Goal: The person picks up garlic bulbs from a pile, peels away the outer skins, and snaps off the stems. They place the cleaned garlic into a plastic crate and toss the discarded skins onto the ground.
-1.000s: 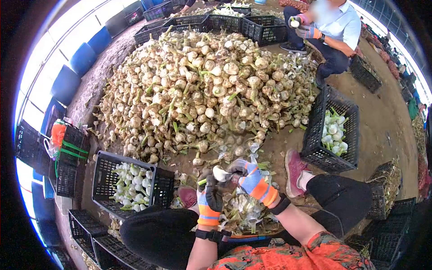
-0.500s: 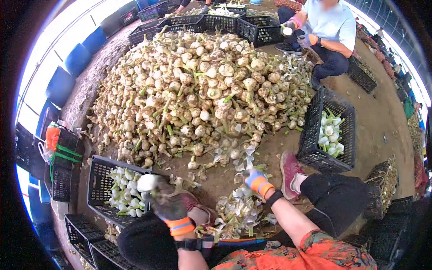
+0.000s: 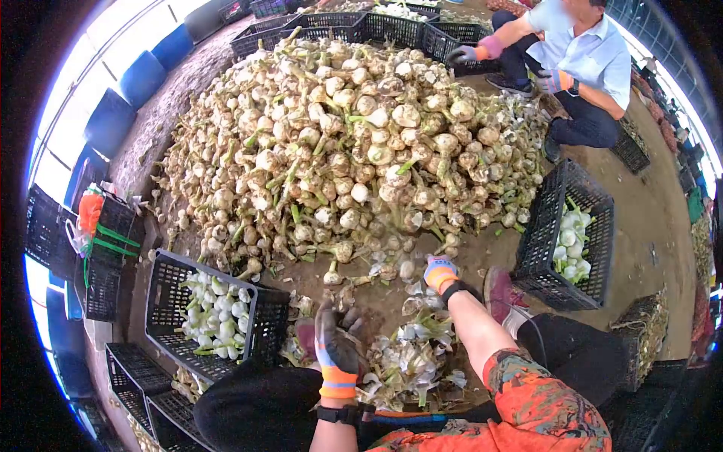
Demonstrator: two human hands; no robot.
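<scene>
My left hand, in a dark glove with an orange cuff, hangs empty with its fingers spread over my knee, beside the black crate of peeled white garlic bulbs. Stretched forward, my right hand in a striped glove sits at the near edge of the big pile of unpeeled garlic, touching bulbs there. Its fingers are turned away from me. A heap of stripped skins and stalks lies between my legs.
A second black crate with peeled garlic stands to my right. Another person squats at the pile's far right. More crates line the far side and stack at my left. Blue barrels stand along the left wall.
My left hand carried a peeled bulb to the left crate, let it go and came back empty. My right hand moved forward from the skins heap to the pile's edge.
</scene>
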